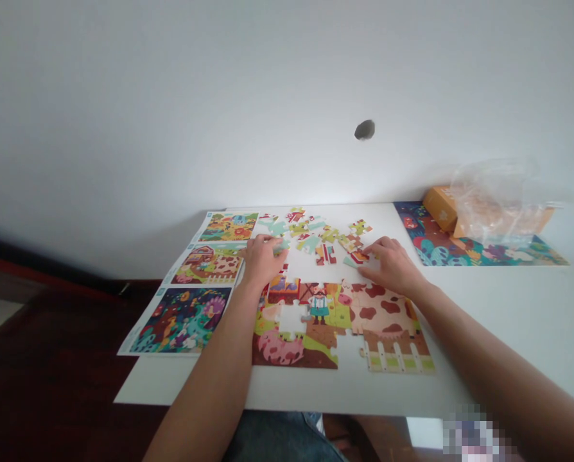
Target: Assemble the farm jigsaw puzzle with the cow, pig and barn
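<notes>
A farm jigsaw puzzle (320, 350), partly joined, lies on the white table; it has a pig, a farmer, a cow and a fence, with gaps in it. Above its left part, my left hand (262, 260) has its fingers closed at a pale green puzzle piece (282, 244). My right hand (391, 262) pinches at the edge of a red and pale blue puzzle piece (356, 257), just beyond the cow. Between and behind the hands are several loose pieces (309, 242). My left wrist covers part of the joined puzzle.
On the left lies a reference sheet (185, 314) with three pictures, overhanging the table edge. At the back right, an orange box (441, 208) and a clear plastic bag (499, 202) rest on a dark, colourful puzzle (441, 250). A wall (287, 128) stands behind the table.
</notes>
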A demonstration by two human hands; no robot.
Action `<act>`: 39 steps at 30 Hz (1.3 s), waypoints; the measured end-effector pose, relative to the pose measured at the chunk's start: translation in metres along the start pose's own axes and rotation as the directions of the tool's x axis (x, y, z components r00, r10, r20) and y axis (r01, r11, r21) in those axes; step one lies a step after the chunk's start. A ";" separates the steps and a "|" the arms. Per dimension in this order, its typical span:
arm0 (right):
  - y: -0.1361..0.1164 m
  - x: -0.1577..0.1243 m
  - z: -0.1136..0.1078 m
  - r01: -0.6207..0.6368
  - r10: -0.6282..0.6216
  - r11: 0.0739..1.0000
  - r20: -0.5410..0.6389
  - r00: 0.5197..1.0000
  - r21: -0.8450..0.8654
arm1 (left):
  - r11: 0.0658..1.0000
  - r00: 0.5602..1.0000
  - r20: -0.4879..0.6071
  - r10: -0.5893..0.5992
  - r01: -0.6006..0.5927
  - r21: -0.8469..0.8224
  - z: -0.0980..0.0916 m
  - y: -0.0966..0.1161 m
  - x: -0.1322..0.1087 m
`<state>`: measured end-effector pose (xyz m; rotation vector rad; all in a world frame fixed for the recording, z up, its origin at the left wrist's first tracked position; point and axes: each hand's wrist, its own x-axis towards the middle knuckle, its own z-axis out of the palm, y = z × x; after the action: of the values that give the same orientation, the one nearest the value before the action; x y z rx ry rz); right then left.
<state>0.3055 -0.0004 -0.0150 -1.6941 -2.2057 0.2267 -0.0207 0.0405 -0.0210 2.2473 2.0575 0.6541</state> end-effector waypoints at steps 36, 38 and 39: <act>-0.007 -0.001 0.004 0.027 -0.028 0.999 -0.032 0.999 -0.039 | 0.964 0.949 0.174 0.264 -0.267 -0.006 0.007 0.020 -0.010; -0.008 -0.001 0.004 0.044 -0.045 0.999 -0.020 0.999 -0.021 | 0.965 0.952 0.155 0.263 -0.263 -0.024 0.007 0.020 -0.010; -0.009 -0.001 0.004 0.049 -0.050 0.999 -0.016 0.999 -0.014 | 0.965 0.954 0.143 0.262 -0.260 -0.034 0.007 0.020 -0.009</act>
<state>0.2958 -0.0034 -0.0153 -1.6405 -2.2395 0.1854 0.0005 0.0308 -0.0241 2.5000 1.7014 0.4938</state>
